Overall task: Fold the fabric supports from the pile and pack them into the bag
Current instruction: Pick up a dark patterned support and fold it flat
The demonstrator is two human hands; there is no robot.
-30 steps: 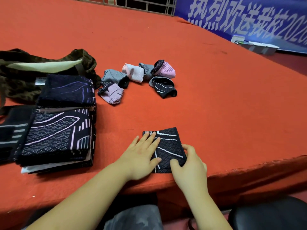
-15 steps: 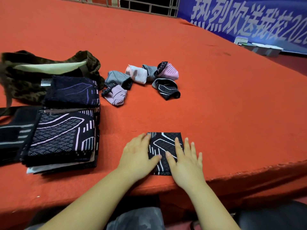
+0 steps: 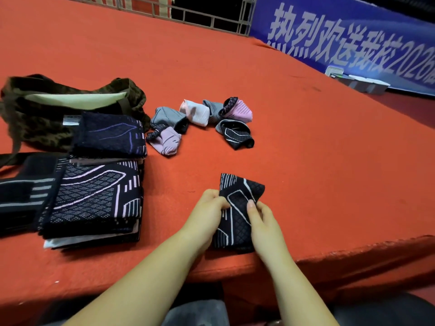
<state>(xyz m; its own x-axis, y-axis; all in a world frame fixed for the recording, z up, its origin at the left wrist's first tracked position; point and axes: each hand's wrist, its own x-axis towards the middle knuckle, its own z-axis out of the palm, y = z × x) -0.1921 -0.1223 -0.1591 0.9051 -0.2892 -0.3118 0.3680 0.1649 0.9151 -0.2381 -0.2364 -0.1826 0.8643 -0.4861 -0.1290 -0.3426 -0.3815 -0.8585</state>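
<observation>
"While both hands were on it, where did the black knitted fabric support with pale line patterns (image 3: 237, 208) lie?"

"Close to the near edge of the red-covered table (image 3: 306, 142), right of its middle. The left hand (image 3: 207, 208) pinched its left border with curled fingers; the right hand (image 3: 261, 215) gripped the right border, thumb on top. Its far end stood lifted off the cloth while its near end rested flat, so I judged they were drawing the far part over to make a fold."

"And how did the piece look?"

"Soft and limp, a diamond-textured knit crossed by whitish lines, already narrowed into a strip. I would expect it to sag where unsupported, hence a grip on both sides."

"Where was the rest?"

"A stack of flat dark patterned supports (image 3: 94, 198) sat by the left edge, near the front, likely the pile waiting for folding. Behind it, touching, lay the olive camouflage cloth bag (image 3: 47, 109), its mouth showing a pale lining. Toward the table's middle sat a loose cluster of small folded bundles, grey, pink and black (image 3: 202, 123), just beside the bag, apparently finished ones not yet packed. A blue banner with white characters (image 3: 353, 43) ran past the far right edge."
</observation>
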